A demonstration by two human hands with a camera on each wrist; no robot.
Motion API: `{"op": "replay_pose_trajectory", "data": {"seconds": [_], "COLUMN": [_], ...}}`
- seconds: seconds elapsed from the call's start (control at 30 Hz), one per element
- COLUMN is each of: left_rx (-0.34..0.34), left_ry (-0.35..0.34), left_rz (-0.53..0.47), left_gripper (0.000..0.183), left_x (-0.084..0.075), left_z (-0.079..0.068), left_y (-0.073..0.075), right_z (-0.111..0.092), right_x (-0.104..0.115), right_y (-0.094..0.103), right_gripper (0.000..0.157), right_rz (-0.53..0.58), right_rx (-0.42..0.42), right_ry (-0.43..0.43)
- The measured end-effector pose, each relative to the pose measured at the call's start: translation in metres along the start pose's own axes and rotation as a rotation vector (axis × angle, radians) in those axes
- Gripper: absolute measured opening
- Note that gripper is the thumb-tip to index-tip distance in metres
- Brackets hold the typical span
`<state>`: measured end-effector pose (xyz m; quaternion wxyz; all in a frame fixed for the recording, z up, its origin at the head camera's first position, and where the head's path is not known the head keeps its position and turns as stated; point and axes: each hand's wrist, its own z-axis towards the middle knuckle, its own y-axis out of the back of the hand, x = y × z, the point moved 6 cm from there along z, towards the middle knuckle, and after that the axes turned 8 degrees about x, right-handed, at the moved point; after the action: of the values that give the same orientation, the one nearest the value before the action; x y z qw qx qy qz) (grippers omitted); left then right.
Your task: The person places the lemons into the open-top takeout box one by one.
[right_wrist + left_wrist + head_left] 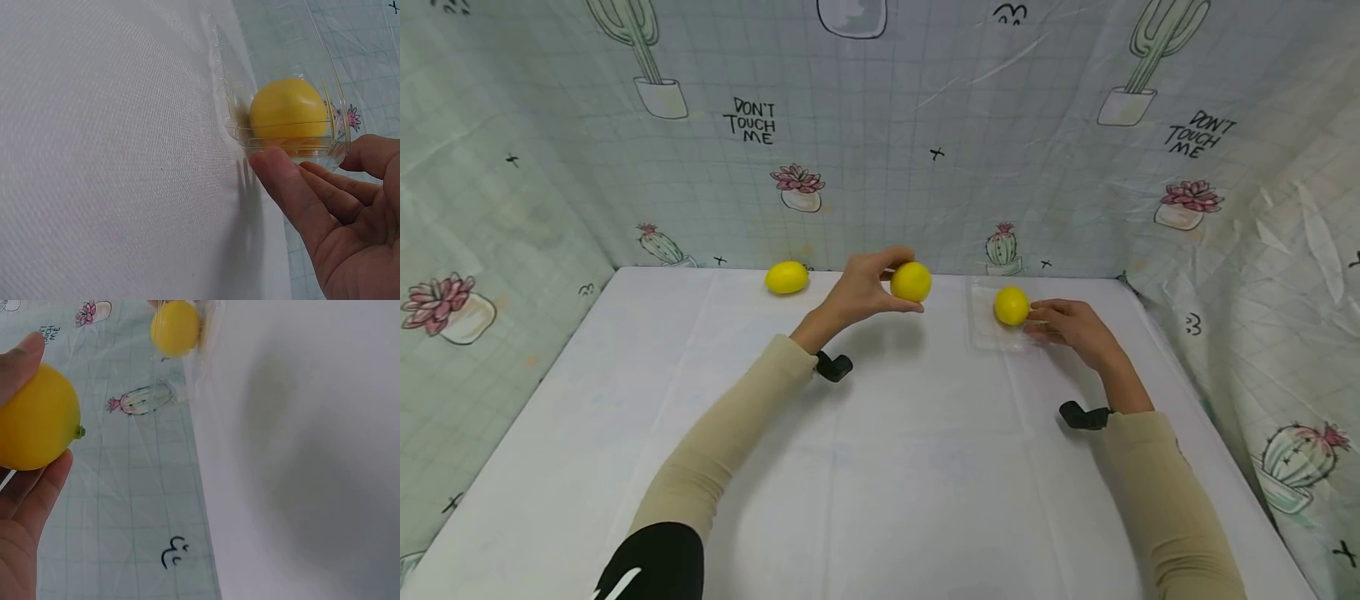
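My left hand [868, 287] holds a lemon [912, 282] between thumb and fingers, raised above the white table. In the left wrist view this lemon [39, 419] shows a small green stem end. At the right, a clear plastic container [988, 337] stands on the table with another lemon [1011, 306] inside. My right hand [1071, 329] grips the container's near end, the thumb and index finger at its wall in the right wrist view. A third lemon [786, 277] lies at the back edge, left of my left hand.
The white-covered table [917, 467] ends at the back against a hanging curtain [880, 167] printed with cacti. More curtain [1247, 333] hangs along the right side, and along the left. Black wrist cameras [833, 367] sit on both wrists.
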<state>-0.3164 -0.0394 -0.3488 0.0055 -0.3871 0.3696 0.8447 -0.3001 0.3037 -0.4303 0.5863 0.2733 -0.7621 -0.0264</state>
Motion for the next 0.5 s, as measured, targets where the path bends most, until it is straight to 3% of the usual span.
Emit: {"op": "replay_pose_trajectory", "data": {"seconds": [0.33, 0.5], "left_rx": [-0.007, 0.033], "left_ry": [0.01, 0.045], "left_rz": [-0.049, -0.074], "left_gripper": [0.064, 0.064], "left_x": [0.0, 0.004], "left_z": [0.024, 0.033], "left_y": [-0.021, -0.035], "right_z": [0.002, 0.002], "right_x": [-0.001, -0.003], "right_y": [0.001, 0.001], "right_gripper": [0.056, 0.057], "right_rz": [-0.014, -0.013], "right_rx": [-0.002, 0.002], "right_ry": [0.002, 0.001]}}
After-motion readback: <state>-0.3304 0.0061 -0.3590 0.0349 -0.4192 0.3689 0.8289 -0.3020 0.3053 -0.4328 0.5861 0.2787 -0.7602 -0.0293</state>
